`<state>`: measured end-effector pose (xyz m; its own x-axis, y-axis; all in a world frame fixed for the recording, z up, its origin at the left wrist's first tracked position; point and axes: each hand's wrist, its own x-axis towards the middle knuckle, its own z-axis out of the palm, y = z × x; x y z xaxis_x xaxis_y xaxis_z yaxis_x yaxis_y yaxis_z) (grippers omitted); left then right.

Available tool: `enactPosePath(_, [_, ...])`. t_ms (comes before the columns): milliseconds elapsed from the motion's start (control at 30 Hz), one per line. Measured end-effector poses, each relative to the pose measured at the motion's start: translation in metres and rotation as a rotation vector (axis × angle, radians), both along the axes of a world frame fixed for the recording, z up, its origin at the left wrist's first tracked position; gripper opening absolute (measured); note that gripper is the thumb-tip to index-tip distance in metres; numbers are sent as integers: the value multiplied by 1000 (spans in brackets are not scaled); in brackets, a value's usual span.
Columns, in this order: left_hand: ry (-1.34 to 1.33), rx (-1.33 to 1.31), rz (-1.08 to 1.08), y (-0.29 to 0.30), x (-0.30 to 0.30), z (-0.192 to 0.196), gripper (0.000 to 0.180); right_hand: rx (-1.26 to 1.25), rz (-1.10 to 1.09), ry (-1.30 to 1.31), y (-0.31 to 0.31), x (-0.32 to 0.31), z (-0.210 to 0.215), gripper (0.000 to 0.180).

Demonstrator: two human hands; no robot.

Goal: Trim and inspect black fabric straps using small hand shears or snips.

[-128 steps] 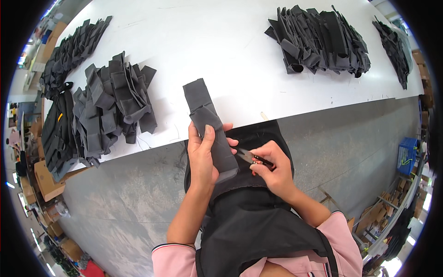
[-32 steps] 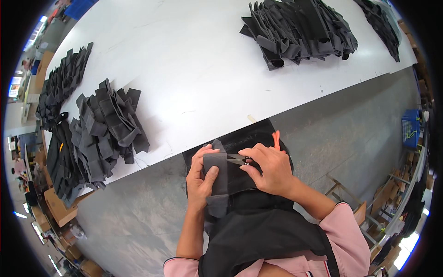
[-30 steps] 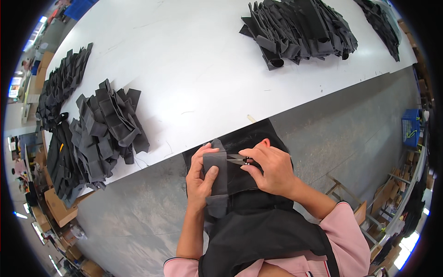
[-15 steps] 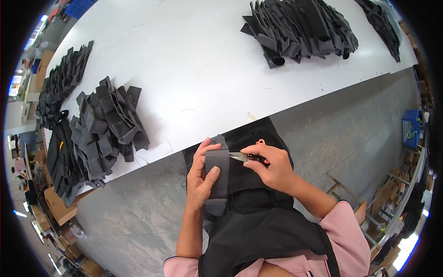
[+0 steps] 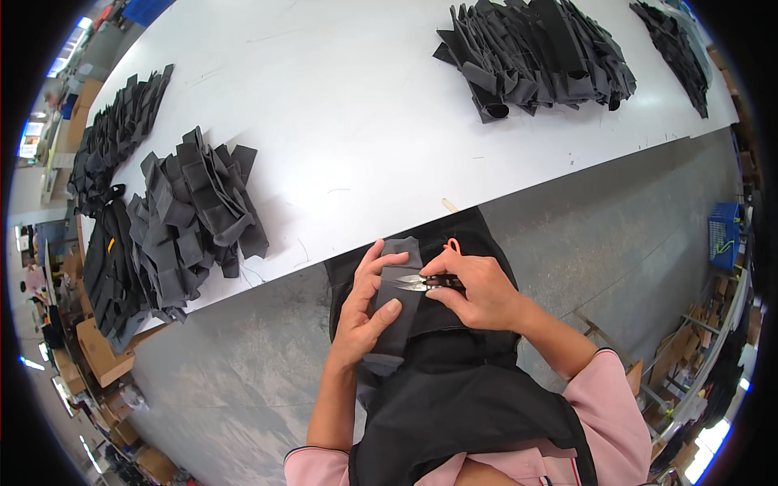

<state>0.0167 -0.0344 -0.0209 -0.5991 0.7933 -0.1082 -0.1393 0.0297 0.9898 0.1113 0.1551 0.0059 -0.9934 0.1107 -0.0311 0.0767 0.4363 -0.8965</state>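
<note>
A dark grey fabric strip (image 5: pixel 399 316) lies over the black apron (image 5: pixel 462 381) on my lap. My left hand (image 5: pixel 366 308) grips this strip along its left side, thumb on top and fingers spread near its upper end. Thread snips (image 5: pixel 440 283) with silver blades and a black body are pinched in my right hand (image 5: pixel 480 290). Their blades point left and lie over the strip, slightly parted. An orange loop (image 5: pixel 454 245) of the snips shows above my right fingers. Whether a thread sits between the blades is too small to tell.
A white table (image 5: pixel 340 105) spans the far side, strewn with loose threads. Piles of dark fabric strips lie on it, one at near left (image 5: pixel 194 211) and one at far right (image 5: pixel 535 61). A blue basket (image 5: pixel 724 235) and a cardboard box (image 5: pixel 104 352) stand beyond.
The snips' blades have moved from the strip's right edge to over its surface. My left hand and the strip have shifted a little right, and the strip now tilts.
</note>
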Motion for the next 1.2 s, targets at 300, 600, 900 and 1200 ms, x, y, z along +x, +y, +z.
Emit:
enactPosePath(300, [-121,57,10,-1,1,2,20,-139,-5,32,-6,0,-9,20])
enactPosePath(600, [-191,56,48,0,2,3,22,-122,-102,35,-16,3,-12,20])
enactPosePath(900, [-29,53,116,10,-8,0,14,43,-221,241,-23,6,-19,21])
enactPosePath(1200, [-463,-141,479,51,-31,2,19,227,-57,398,-39,7,-1,47])
